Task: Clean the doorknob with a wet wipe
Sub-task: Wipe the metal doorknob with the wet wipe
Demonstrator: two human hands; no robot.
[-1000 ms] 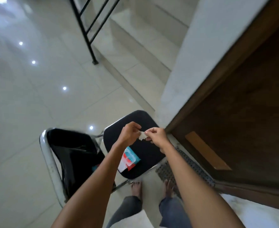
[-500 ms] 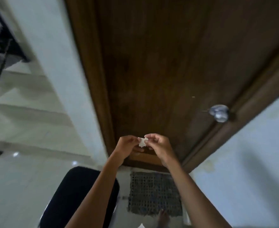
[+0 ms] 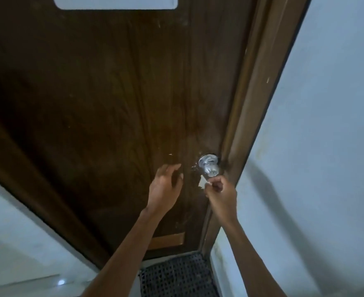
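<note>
A shiny round metal doorknob (image 3: 209, 166) sits at the right edge of a dark brown wooden door (image 3: 112, 114). My right hand (image 3: 220, 192) is just below the knob, pinching a small white wet wipe (image 3: 203, 182) whose top edge nearly reaches the knob. My left hand (image 3: 166, 185) hovers to the left of the knob, close to the door's face, with its fingers spread and nothing in them.
A brown door frame (image 3: 254, 103) runs beside the knob, with a pale wall (image 3: 316, 146) to its right. A dark woven doormat (image 3: 176, 275) lies on the floor below. A white plate (image 3: 116, 2) is fixed at the door's top.
The view has swung up from the chair to the door. My left hand has let go of the wipe and opened. My right hand carried the wipe up to just under the knob.
</note>
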